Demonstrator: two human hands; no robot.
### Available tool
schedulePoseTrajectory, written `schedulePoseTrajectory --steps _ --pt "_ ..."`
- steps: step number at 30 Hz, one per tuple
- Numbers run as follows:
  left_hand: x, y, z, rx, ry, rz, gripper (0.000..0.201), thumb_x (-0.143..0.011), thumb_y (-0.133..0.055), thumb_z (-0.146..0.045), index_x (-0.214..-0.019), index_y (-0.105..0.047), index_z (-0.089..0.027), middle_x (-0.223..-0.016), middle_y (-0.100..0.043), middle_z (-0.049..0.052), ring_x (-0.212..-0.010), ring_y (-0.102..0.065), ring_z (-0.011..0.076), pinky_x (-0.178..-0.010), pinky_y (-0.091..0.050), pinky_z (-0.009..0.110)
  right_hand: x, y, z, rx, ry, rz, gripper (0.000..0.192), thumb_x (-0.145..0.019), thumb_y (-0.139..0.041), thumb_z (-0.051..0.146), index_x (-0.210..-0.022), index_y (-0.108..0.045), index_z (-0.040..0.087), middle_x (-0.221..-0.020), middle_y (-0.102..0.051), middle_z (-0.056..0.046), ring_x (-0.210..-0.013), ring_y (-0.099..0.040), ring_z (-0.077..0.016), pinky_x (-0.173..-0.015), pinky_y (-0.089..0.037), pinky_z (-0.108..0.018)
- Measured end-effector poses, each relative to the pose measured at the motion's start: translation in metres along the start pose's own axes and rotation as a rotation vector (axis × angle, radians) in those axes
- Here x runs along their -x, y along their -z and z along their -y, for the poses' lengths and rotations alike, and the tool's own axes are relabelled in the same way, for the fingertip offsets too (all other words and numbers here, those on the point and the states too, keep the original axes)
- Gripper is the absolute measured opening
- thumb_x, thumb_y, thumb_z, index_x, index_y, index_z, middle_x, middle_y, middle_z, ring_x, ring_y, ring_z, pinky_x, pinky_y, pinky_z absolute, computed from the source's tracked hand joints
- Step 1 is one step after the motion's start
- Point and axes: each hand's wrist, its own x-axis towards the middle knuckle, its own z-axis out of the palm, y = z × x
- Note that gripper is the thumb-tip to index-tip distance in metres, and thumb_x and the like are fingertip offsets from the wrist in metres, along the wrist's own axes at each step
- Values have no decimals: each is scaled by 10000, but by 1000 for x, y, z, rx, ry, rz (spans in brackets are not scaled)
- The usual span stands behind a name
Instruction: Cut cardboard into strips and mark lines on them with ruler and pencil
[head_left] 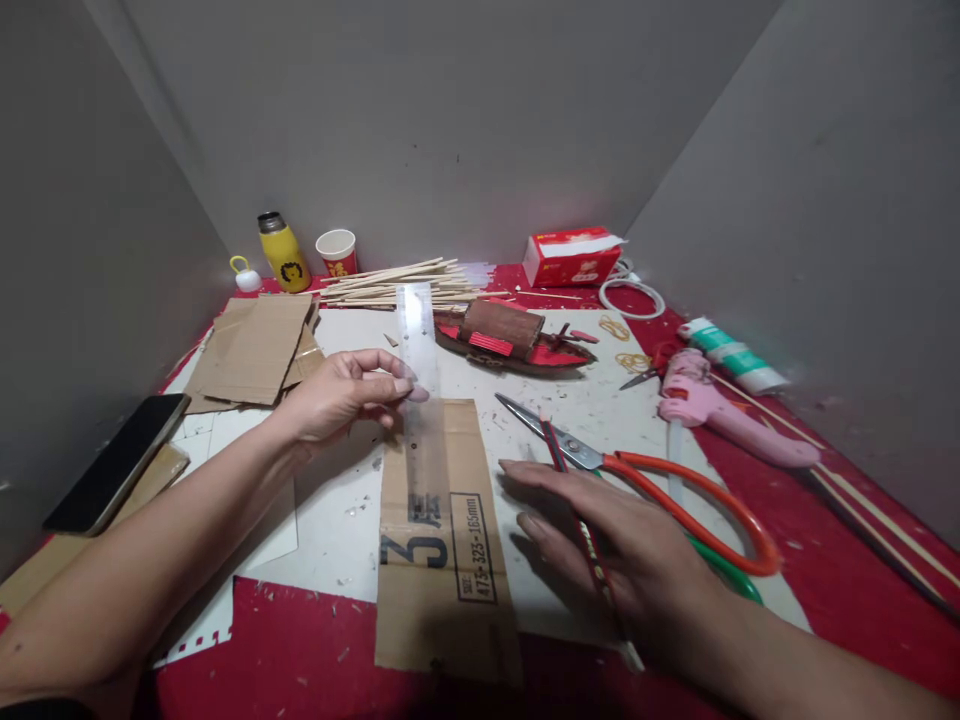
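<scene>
Currently we take the printed cardboard strip (442, 540) as our landmark; it lies flat on the white work sheet (337, 520), long edge running away from us. Our left hand (341, 395) sits just beyond the strip's far left corner and pinches a clear plastic ruler (421, 370) between thumb and fingertips. The fingers are curled closed on the ruler's left edge, and we judge this grip serves to line the ruler up lengthwise over the strip, since its near end overlaps the strip's far end.

Our right hand (630, 550) lies to the right of the strip, palm down, fingers stretched out almost flat and slightly spread. A dark red pencil (581, 520) runs beneath the fingers; whether they clasp it or merely rest on it, we cannot tell. Orange-handled scissors (637, 475) lie just beyond that hand, blades pointing toward the strip's far end.

Beyond the strip stands a small model boat (514, 340). Well to the strip's right rests a pink glue gun (712, 405). To its far left lie loose cardboard pieces (251, 350) and a dark phone (116, 462).
</scene>
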Motion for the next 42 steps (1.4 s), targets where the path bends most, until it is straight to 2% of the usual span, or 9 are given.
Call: schedulePoseTrajectory --steps 7,13,17,28,31,34,38,40,42 --pt "-2 -2 5 110 58 15 147 -746 -738 -66 -771 -618 -148 -645 -676 -1 -600 -658 101 -575 -530 196 1 4 -28 309 39 93 358 -948 -508 194 -1291 -556 100 -1129 -718 -215 -1040 -695 -353 -822 -605 -523" --pt "-3 -3 7 157 57 -7 189 -752 -718 -18 -863 -625 -140 -694 -711 12 -620 -699 119 -599 -573 208 -4 17 -42 384 -46 188 373 -928 -461 163 -1258 -585 45 -1067 -740 -217 -920 -724 -328 -743 -618 -460" --pt "-3 -5 8 167 47 0 180 -771 -699 -10 -875 -628 -138 -733 -733 31 -631 -713 125 -592 -574 206 -7 17 -50 338 -91 179 382 -910 -435 129 -1244 -619 99 -1013 -759 -166 -901 -717 -307 -734 -607 -446" --pt "-5 -3 14 124 36 0 114 -870 -706 -175 -804 -614 -156 -798 -746 46 -628 -716 114 -583 -580 193 -9 23 -64 342 -164 218 432 -916 -443 118 -1317 -603 121 -1044 -746 -173 -916 -709 -308 -752 -576 -434" --pt "-6 -2 16 103 36 10 132 -866 -719 -214 -787 -634 -152 -788 -732 40 -635 -708 115 -598 -584 206 -13 31 -70 360 -183 222 405 -896 -447 108 -1256 -629 132 -992 -751 -152 -884 -710 -307 -732 -570 -426" --pt "-6 -2 18 88 33 39 171 -854 -738 -251 -771 -620 -159 -764 -712 17 -660 -714 118 -597 -568 202 -17 38 -80 392 -169 229 346 -829 -466 54 -1077 -674 177 -897 -753 -105 -814 -716 -280 -679 -559 -381" --pt "-2 -6 18 48 29 117 231 -837 -761 -332 -777 -610 -167 -701 -675 -13 -659 -722 132 -623 -563 226 -19 45 -86 445 -163 198 290 -792 -468 34 -917 -678 191 -761 -732 -102 -672 -704 -289 -541 -516 -372" --pt "2 -9 17 8 32 171 224 -858 -736 -383 -883 -654 -176 -667 -681 -6 -630 -719 152 -627 -565 262 -19 47 -79 459 -160 107 247 -858 -494 104 -1012 -674 173 -837 -750 -137 -736 -716 -330 -583 -543 -424" --pt "6 -11 16 -34 39 224 251 -897 -685 -414 -1009 -681 -190 -606 -680 -1 -570 -693 154 -595 -544 267 -19 47 -66 452 -152 -30 245 -940 -510 205 -1149 -636 189 -998 -758 -147 -869 -726 -341 -725 -578 -481"
